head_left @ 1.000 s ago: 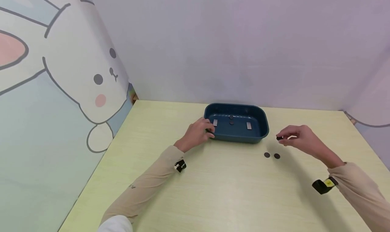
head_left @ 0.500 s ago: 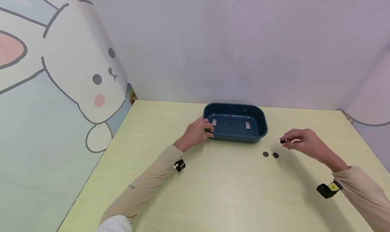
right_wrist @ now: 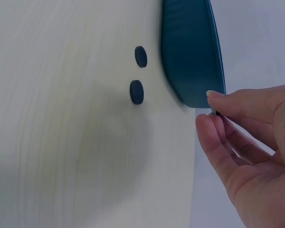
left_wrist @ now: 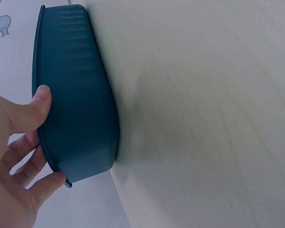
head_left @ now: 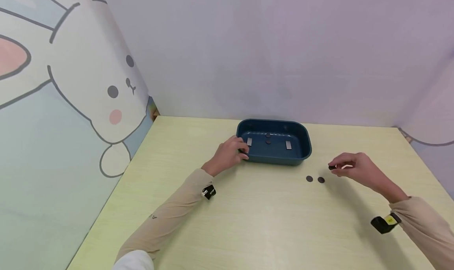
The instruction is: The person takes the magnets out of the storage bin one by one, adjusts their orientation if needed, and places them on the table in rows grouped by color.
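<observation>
We seem partway: two inner discs (head_left: 268, 142) lie in the tray (head_left: 274, 160) near centre, our left hand (head_left: 227, 155) grips its rim, our right hand (head_left: 356, 168) pinches another disc (head_left: 332, 168) at right, and two loose discs (head_left: 320, 180) are left below.

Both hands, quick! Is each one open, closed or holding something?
Left hand: gripping the dark blue, rounded rectangular tray by its rim.
Right hand: pinching a small, thin black disc.

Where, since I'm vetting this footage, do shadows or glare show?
Head view: a long shadow lies on the table beside the right sleeve, and faint glints show inside the blue tray; left wrist view: soft shadow along the tray's base; right wrist view: a broad, soft-edged shadow near two dark discs.
</observation>
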Demonstrator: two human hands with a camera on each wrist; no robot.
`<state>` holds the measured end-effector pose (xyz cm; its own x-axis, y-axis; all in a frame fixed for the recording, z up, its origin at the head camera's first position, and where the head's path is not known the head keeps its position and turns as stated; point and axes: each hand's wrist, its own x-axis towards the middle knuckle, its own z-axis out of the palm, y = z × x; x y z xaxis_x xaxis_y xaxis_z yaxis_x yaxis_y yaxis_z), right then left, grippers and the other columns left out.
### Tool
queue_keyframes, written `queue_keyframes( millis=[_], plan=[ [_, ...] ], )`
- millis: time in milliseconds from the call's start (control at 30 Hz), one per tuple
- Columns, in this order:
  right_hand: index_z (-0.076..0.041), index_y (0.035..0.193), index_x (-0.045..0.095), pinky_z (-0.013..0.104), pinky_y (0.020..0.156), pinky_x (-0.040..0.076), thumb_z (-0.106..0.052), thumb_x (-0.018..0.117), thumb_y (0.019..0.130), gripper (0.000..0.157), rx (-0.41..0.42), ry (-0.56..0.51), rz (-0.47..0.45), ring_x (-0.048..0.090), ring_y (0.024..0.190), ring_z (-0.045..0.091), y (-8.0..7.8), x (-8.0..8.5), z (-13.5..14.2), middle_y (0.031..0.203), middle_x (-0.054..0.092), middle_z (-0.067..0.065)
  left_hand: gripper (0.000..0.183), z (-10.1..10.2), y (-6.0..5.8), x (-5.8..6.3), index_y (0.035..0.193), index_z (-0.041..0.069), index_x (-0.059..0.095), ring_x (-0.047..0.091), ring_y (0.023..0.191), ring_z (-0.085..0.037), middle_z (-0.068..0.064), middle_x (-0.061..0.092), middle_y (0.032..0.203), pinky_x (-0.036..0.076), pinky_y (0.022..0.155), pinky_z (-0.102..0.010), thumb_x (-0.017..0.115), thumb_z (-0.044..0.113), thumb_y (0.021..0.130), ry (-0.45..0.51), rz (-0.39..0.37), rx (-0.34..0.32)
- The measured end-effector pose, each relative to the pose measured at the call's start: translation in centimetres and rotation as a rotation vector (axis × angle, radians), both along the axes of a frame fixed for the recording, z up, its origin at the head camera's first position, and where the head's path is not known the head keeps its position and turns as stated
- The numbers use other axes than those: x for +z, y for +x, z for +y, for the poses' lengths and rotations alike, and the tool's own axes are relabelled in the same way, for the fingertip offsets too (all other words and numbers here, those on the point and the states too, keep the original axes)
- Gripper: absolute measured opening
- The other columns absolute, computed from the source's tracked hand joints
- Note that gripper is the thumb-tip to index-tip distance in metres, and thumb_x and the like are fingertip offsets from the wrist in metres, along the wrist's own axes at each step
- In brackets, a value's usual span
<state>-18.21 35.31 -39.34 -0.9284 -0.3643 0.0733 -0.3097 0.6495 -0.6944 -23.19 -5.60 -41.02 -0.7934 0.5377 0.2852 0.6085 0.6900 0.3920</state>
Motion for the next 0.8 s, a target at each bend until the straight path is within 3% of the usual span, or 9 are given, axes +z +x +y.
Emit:
queue_keyframes(
  millis=[800],
  plan=[
    [0.001, 0.099, 0.07, 0.025, 0.061, 0.052, -0.009, 0.075, 0.081, 0.022, -0.018, -0.003, -0.079, 0.059, 0.072, 0.009, 0.4, -1.8, 1.1, 0.087, 0.064, 0.006, 0.006, -0.1, -0.1, -0.2, 0.089, 0.016, 0.071, 0.046, 0.082, -0.013, 0.005, 0.057, 0.089, 0.043, 0.059, -0.025, 0.073, 0.019, 0.084, -0.005, 0.006, 0.006]
  ],
)
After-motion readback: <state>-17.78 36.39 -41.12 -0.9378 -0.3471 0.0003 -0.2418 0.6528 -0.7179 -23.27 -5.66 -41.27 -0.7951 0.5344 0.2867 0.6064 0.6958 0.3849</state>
